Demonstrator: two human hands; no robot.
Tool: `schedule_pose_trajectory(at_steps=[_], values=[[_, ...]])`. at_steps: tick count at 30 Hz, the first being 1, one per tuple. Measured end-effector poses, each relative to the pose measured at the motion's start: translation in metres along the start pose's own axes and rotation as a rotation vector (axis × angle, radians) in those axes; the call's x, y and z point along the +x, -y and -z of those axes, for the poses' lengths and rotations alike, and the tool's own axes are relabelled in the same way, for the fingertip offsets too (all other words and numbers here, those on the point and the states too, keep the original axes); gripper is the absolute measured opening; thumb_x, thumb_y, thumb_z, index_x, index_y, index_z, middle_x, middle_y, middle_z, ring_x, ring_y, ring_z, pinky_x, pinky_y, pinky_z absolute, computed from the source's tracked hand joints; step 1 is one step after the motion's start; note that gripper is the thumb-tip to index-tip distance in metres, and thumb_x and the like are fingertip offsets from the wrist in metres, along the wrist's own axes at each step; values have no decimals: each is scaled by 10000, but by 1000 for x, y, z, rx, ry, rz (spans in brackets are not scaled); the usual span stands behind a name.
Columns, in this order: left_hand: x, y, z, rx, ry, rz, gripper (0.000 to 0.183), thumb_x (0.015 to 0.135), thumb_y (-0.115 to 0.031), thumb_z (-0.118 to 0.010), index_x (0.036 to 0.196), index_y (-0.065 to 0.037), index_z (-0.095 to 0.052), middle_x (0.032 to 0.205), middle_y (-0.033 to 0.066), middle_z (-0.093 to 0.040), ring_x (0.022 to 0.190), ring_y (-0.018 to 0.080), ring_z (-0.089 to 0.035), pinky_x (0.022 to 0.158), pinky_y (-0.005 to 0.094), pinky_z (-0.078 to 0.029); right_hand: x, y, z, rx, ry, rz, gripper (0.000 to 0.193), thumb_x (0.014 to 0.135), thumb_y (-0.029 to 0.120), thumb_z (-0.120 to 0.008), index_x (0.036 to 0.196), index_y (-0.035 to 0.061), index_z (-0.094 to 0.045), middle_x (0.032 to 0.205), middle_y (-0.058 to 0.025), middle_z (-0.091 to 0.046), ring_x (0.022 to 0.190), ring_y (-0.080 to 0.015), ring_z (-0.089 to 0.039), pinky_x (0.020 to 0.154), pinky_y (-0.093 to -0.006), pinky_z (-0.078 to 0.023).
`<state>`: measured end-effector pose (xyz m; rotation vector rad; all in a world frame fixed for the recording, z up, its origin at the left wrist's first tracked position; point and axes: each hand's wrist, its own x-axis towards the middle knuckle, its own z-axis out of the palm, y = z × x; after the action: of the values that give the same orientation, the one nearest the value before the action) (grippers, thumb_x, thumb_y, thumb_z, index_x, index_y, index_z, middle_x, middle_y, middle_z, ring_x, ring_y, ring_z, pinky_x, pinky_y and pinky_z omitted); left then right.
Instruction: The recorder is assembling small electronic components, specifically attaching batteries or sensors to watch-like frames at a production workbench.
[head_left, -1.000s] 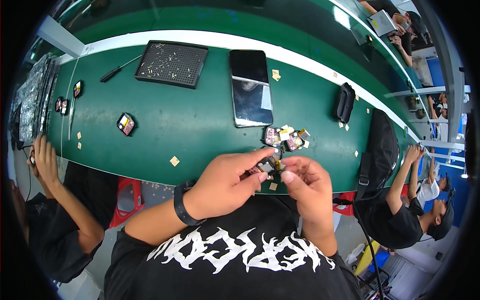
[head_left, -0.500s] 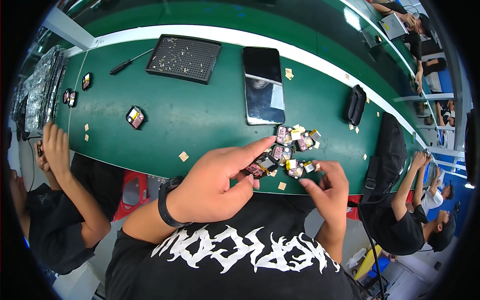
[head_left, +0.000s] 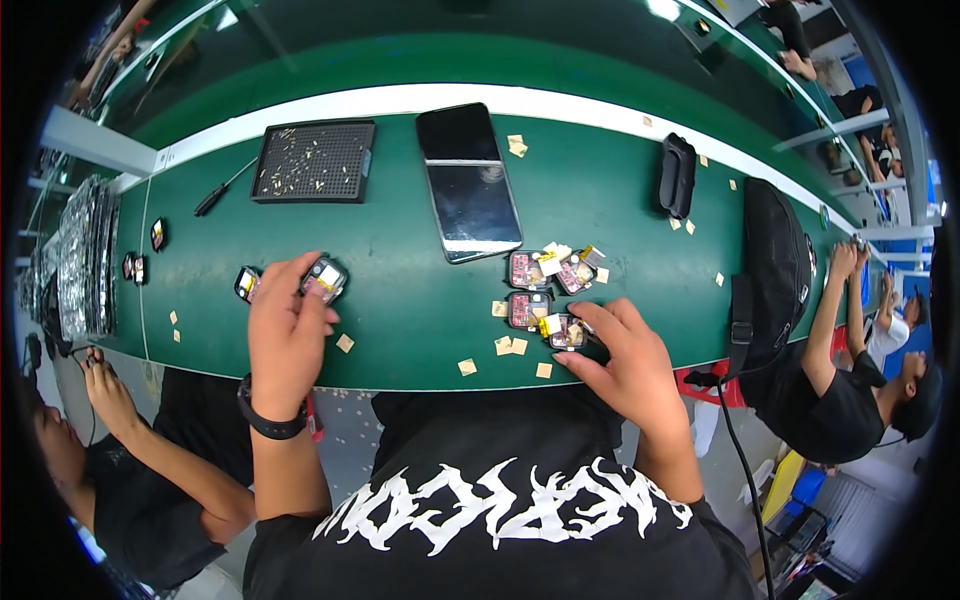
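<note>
My left hand (head_left: 286, 330), with a black band on its wrist, grips a small black device casing (head_left: 325, 278) with its inner parts exposed. A similar open casing (head_left: 248, 284) lies just left of those fingers. My right hand (head_left: 632, 358) has thumb and fingers around the edge of another casing (head_left: 568, 333), which has a small yellow-taped battery (head_left: 550, 325) on it. Close beyond it sit several more open casings, among them one with pinkish circuitry (head_left: 528, 310) and one with a battery pouch (head_left: 574, 274).
A dark phone (head_left: 468, 185) lies mid-table. Behind it to the left are a black tray (head_left: 313, 162) of small pins and a screwdriver (head_left: 222, 190). Tan paper squares (head_left: 467, 367) are scattered about. A black case (head_left: 677, 176) and black bag (head_left: 768, 280) lie right. Co-workers sit at both sides.
My left hand has carried a casing from the pile leftward, beside the lone casing. My right hand has closed in on the casing nearest it. The whole view has shifted.
</note>
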<state>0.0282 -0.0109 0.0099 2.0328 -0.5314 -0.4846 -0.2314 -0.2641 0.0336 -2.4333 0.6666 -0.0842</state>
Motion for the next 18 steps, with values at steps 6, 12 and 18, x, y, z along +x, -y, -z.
schedule_pose_trajectory(at_steps=[6, 12, 18], values=[[2, -21, -9, 916, -333, -421, 373, 979, -114, -648, 1334, -6, -612, 1145, 131, -613, 700, 182, -609, 617, 299, -507, -1, -9, 4, 114, 14, -16, 510, 740, 229, -888, 1180, 69, -686, 873, -87, -616, 673, -253, -624, 630, -365, -516], [-22, -72, -64, 164, 194, -527, 402, 816, -123, -810, 1182, 0, -695, 880, 91, -680, 631, 156, -575, 568, 280, -458, -5, 0, 17, 277, 50, -33, 522, 701, 231, -923, 1127, 29, -699, 852, -91, -644, 645, -213, -598, 604, -331, -503], [-39, -80, -109, -423, 705, -58, 456, 902, -22, -742, 1334, 19, -604, 995, 76, -701, 786, 94, -646, 694, 242, -531, -11, 3, 22, 294, 17, 22, 523, 695, 224, -925, 1138, 48, -710, 824, -72, -628, 640, -202, -596, 575, -329, -486]])
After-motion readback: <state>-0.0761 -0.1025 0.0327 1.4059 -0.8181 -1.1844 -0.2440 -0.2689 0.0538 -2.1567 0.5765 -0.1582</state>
